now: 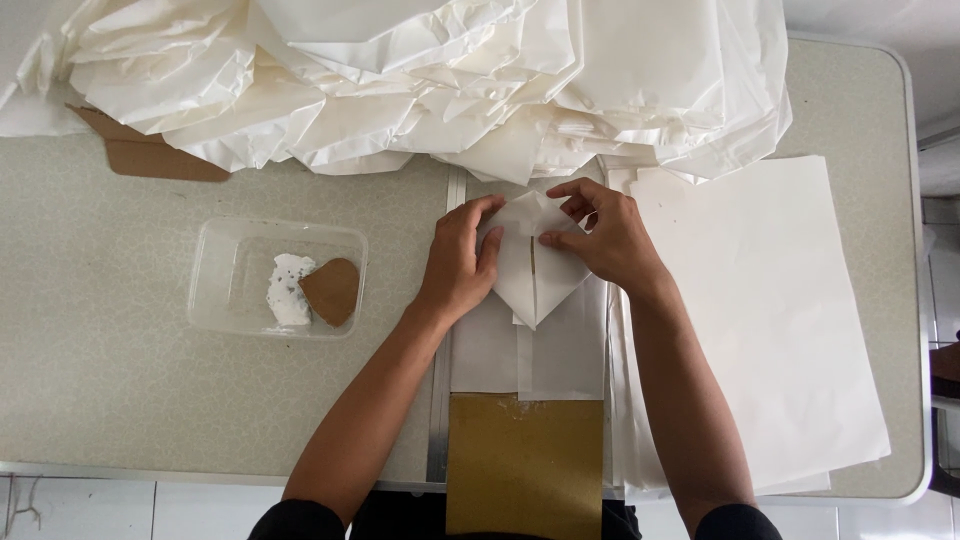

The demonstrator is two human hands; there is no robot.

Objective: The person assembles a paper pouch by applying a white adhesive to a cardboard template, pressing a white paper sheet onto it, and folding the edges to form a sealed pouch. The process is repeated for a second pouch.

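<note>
At table centre, left hand and right hand pinch the thin white folded paper, fingers curled, creasing a crisp point.

One clear tray, two cardboard pieces, one brown board.

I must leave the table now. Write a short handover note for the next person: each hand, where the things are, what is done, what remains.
Left hand: presses the left side of the folded white paper, fingers on its top edge.
Right hand: pinches the paper's upper right flap.
The paper lies on a brown cardboard template at the table's near edge. Its lower end is already folded to a point, with a centre seam.
Flat white sheets are stacked to the right; a heap of finished-looking folded paper lies at the far side.
A clear plastic tub on the left holds white paste and a brown spreader.
Left: the top flaps appear unfinished.
</note>
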